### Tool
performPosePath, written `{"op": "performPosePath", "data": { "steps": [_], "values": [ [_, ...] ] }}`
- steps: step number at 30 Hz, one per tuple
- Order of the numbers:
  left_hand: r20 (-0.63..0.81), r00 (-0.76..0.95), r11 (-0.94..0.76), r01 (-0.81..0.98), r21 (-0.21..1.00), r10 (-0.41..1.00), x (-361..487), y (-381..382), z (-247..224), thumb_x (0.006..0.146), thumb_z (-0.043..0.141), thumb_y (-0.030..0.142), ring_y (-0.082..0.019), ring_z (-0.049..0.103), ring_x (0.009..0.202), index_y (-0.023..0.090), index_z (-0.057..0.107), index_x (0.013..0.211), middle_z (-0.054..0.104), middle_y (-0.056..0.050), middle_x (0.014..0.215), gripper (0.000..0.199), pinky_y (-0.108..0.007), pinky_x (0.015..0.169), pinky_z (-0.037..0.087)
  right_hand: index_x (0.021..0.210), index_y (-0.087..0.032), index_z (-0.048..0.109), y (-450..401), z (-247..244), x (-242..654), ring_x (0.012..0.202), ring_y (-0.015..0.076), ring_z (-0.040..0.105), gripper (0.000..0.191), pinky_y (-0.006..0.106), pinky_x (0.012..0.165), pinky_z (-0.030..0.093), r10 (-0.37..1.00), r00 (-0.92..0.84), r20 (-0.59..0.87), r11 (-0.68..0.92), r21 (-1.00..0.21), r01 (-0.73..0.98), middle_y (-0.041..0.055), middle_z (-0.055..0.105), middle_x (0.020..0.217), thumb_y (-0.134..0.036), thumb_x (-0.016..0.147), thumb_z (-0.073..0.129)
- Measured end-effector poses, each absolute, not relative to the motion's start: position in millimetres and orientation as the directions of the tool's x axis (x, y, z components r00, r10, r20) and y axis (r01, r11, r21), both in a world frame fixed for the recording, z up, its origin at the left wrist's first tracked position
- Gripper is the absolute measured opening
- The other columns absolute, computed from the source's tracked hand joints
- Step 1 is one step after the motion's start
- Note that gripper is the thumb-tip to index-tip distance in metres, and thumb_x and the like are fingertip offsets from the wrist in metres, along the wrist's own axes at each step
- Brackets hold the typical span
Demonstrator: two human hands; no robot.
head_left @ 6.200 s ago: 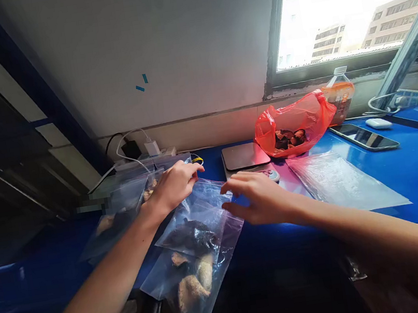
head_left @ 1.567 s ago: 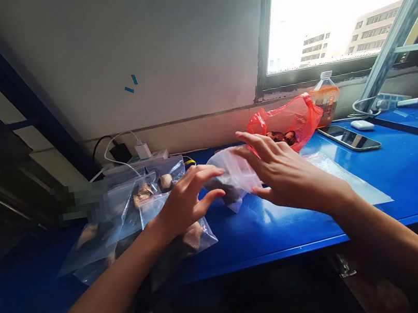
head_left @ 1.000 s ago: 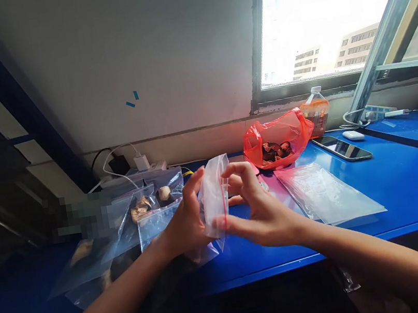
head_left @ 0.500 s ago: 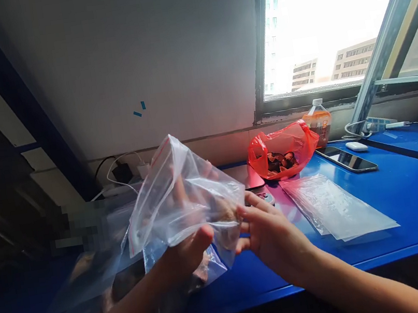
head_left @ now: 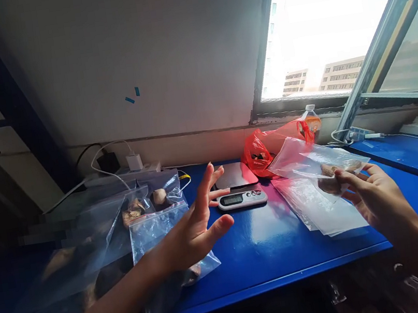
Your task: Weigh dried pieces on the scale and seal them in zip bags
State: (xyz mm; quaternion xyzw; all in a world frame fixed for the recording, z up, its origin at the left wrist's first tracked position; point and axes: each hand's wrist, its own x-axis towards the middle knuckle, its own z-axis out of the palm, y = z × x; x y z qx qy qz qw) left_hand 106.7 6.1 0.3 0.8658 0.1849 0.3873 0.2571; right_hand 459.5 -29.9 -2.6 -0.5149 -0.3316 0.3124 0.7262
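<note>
My right hand [head_left: 379, 194] grips a clear zip bag [head_left: 295, 156] by its lower end, above a stack of flat plastic bags [head_left: 344, 217]. Brownish lumps, perhaps dried mushrooms, show inside the held bag near my fingers. With fingers spread and nothing in it, my left hand [head_left: 199, 226] hovers over the table's middle. Just beyond its fingertips is a digital scale [head_left: 242, 199] with a metal plate [head_left: 235, 174]. Under and left of my left forearm lie several filled zip bags [head_left: 159, 217] with similar brownish pieces.
A red plastic bag [head_left: 256, 144] holding dark pieces stands behind the scale, beside a bottle of orange drink [head_left: 311, 120]. Chargers and cables [head_left: 134, 162] sit along the wall at the left. The blue table's front edge [head_left: 290, 278] runs across below my hands.
The zip bag has moved from between both hands over to the right, held by my right hand alone. My left hand has let go and opened. The scale has come into view.
</note>
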Motion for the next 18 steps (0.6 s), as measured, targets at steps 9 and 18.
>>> {"op": "performPosePath", "data": {
  "steps": [9, 18],
  "values": [
    [0.475, 0.708, -0.808, 0.235, 0.541, 0.523, 104, 4, 3, 0.098, 0.045, 0.051, -0.033, 0.051, 0.127, 0.042, -0.014, 0.150, 0.010, -0.015, 0.160, 0.080, -0.050, 0.095, 0.052, 0.094, -0.031, 0.050, -9, 33, 452, 0.085, 0.0202, 0.069, 0.044, 0.026, 0.056, 0.053, 0.703, 0.671, 0.237, 0.402, -0.910, -0.101, 0.0099, 0.064, 0.105, -0.020, 0.066, 0.082],
    [0.413, 0.741, -0.804, 0.282, 0.523, 0.529, 103, 2, 4, 0.098, 0.045, 0.048, -0.032, 0.051, 0.127, 0.040, -0.009, 0.151, 0.008, -0.014, 0.160, 0.076, -0.046, 0.095, 0.053, 0.107, -0.024, 0.030, 50, 23, 424, 0.060, 0.0145, 0.062, 0.061, 0.024, 0.051, 0.052, 0.745, 0.550, 0.377, 0.433, -0.901, 0.030, -0.0010, 0.063, 0.078, -0.022, 0.066, 0.075]
  ]
}}
